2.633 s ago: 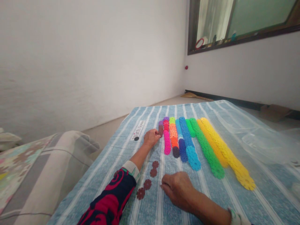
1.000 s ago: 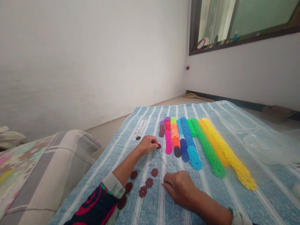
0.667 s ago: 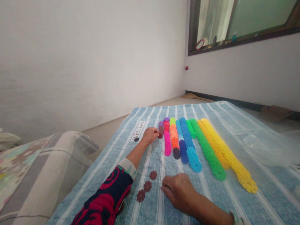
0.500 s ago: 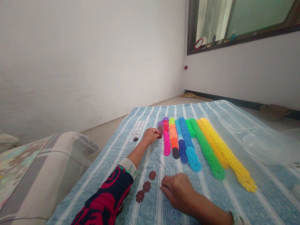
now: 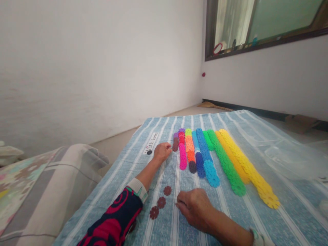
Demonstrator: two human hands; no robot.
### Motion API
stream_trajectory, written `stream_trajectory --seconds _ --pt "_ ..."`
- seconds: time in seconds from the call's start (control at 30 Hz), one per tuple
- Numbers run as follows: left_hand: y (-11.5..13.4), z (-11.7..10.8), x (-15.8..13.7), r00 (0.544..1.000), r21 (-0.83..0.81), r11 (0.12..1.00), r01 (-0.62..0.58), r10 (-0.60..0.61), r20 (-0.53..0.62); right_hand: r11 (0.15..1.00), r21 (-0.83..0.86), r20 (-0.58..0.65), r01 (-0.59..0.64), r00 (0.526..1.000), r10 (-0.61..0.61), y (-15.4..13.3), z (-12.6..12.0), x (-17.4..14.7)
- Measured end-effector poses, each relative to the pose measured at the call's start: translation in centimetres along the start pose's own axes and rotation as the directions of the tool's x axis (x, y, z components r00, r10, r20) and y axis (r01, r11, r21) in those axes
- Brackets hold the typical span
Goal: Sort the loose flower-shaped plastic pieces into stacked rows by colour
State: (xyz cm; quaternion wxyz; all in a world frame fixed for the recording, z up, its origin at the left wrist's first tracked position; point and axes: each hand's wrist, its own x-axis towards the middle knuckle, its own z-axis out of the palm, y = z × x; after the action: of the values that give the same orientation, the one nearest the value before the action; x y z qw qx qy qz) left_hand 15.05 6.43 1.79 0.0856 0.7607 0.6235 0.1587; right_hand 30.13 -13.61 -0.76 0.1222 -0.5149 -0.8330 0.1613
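My left hand (image 5: 162,152) is just left of a short row of overlapping brown snowflake discs (image 5: 175,144), apart from it, with its fingers bent, slightly parted and nothing seen between them. Nearer to me, my right hand (image 5: 196,208) rests over the cloth with thumb and fingers pressed together; whatever they may hold is hidden. Loose brown discs lie between my forearms: one (image 5: 167,190) apart, another (image 5: 161,202) and a third (image 5: 154,212) closer to me. Part of another dark disc (image 5: 132,226) peeks out beside my left sleeve.
Right of the brown row run overlapping disc rows: pink (image 5: 182,157), orange (image 5: 190,147), blue (image 5: 205,150), green (image 5: 227,164) and yellow (image 5: 251,171). A black disc (image 5: 149,152) lies by the cloth's lettering. Clear plastic (image 5: 289,157) lies at right; bedding (image 5: 64,184) is at left.
My left hand has drawn slightly left and back from the brown row, its fingers loosening. My right hand and the loose brown discs stay where they were.
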Motion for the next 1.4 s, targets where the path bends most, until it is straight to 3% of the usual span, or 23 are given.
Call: stream_trajectory --seconds 0.2,0.4,0.6,0.87,1.4 --pt "-0.7 -1.8 -3.9 0.992 -0.005 0.997 -0.072 0.072 0.104 1.0 0.001 -0.015 0.01 1.0 -0.01 0.0 -0.1 0.0" --pt "-0.5 -3.2 -8.9 0.949 -0.109 0.987 -0.117 0.143 0.282 1.0 0.009 0.0 -0.011 1.0 0.011 -0.2 -0.3 -0.1" --pt "0.3 -3.8 -12.2 0.941 -0.076 0.99 -0.118 0.136 0.31 1.0 0.0 -0.012 -0.011 1.0 0.011 -0.2 -0.2 -0.2" --pt "0.9 -3.7 -13.9 0.949 -0.062 0.984 -0.169 0.179 0.261 1.0 -0.001 -0.039 -0.004 0.999 0.004 -0.2 0.0 -0.3" --pt "0.1 -3.2 -14.7 0.942 -0.13 0.987 -0.099 0.135 0.308 1.0 -0.014 -0.058 -0.004 0.998 0.003 -0.2 0.1 -0.4"
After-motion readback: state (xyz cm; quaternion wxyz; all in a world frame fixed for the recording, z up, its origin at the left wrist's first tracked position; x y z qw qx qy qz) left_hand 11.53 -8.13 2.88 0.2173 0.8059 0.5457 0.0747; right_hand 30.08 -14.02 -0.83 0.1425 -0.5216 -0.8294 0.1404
